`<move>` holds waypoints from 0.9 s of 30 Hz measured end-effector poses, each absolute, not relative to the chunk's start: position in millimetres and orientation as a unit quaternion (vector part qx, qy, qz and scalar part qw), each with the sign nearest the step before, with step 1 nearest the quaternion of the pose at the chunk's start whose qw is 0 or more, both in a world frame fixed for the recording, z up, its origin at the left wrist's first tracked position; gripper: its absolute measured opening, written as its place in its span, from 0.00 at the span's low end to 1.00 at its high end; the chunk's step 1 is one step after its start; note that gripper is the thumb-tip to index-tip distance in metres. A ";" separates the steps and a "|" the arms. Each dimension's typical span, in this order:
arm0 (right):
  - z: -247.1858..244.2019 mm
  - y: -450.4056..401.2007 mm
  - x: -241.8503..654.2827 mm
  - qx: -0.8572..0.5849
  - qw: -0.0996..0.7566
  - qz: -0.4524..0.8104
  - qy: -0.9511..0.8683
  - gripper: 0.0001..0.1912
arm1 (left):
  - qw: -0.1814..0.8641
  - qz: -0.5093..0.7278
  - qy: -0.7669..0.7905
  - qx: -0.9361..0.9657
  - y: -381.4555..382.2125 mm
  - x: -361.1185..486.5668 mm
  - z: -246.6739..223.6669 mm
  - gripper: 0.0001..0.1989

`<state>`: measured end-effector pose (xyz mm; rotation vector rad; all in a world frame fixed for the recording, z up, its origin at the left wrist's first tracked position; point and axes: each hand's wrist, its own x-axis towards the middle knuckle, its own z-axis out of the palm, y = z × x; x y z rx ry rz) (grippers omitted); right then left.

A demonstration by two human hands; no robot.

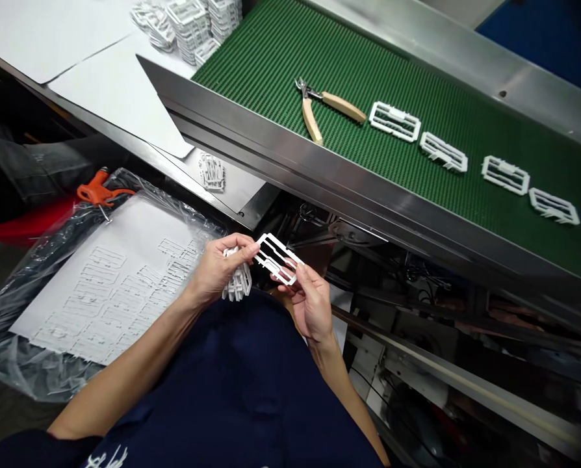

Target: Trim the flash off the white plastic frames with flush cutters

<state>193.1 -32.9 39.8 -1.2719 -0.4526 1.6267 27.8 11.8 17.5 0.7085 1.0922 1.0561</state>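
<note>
Two hands: left hand [225, 263] gripping stacked frames [238, 284] — it and the right hand [314, 302] pinching one white frame [285, 249].
Green belt [271, 78]: pliers [332, 101] near its front edge.

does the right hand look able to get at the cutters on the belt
Probably yes: the cutters lie uncovered on the belt, beyond its metal side. The right hand holds a white frame, though, so it would likely have to let go first.

The white frame [273, 266] is smooth, dull plastic. The green belt [266, 78] is bumpy, its metal side [290, 156] shiny. The plier handles [344, 106], small from here, may be wood.
</note>
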 end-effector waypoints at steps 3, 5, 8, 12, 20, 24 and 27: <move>40.2 -33.6 190.9 -0.526 0.500 0.660 -0.194 0.13 | 0.693 0.472 0.473 0.272 12.2 30.6 17.4 0.11; 40.2 -33.7 190.4 -0.524 0.503 0.660 -0.193 0.12 | 0.740 0.452 0.457 0.198 13.1 29.4 17.2 0.12; 40.6 -33.6 191.5 -0.527 0.504 0.656 -0.194 0.12 | 0.788 0.429 0.421 0.135 14.8 23.9 16.2 0.13; 44.2 -35.1 192.4 -0.564 0.514 0.594 -0.253 0.13 | 0.829 0.436 0.344 0.073 16.5 18.6 14.8 0.13; 54.4 -46.0 180.3 -0.620 0.469 0.443 -0.447 0.15 | 0.821 0.471 0.321 0.018 14.2 22.3 10.9 0.17; 55.3 -46.1 177.6 -0.618 0.485 0.445 -0.431 0.15 | 0.821 0.482 0.306 0.024 12.1 19.2 5.0 0.15; 53.0 -41.8 177.0 -0.604 0.501 0.535 -0.314 0.15 | 0.820 0.485 0.301 0.042 10.4 19.4 3.3 0.13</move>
